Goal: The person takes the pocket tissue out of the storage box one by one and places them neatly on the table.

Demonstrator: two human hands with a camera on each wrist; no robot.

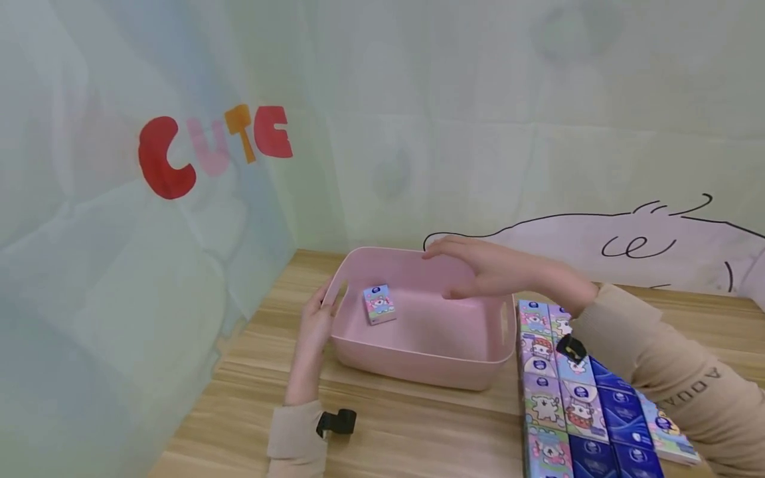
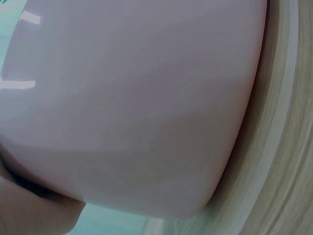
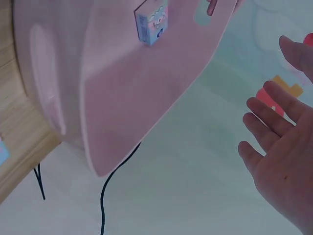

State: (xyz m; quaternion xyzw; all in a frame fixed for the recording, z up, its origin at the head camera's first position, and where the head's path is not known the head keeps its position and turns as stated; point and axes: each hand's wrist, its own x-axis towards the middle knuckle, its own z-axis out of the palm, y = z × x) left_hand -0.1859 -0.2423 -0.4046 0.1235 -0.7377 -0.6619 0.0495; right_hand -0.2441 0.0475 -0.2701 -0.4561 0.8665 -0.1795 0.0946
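A pink plastic basket (image 1: 418, 378) with a cut-out handle at each end stands on the wooden table. My left hand (image 1: 317, 318) grips its left end, and a fingertip shows through the handle hole in the right wrist view. Inside the basket, near that end, lies one small pack of tissues (image 1: 380, 305) with a cartoon print. My right hand (image 1: 493, 265) is above the basket's right part, holding nothing. In the right wrist view its fingers (image 3: 269, 129) are spread apart. The left wrist view shows mostly the basket's outer wall (image 2: 137, 107).
Right of the basket, several cartoon tissue packs (image 1: 545, 401) and dark blue packs (image 1: 624, 406) lie in rows, partly beneath my right forearm. Another light pack (image 1: 678, 441) lies beside them. A printed cloth backdrop (image 1: 478, 133) rises behind and left of the table.
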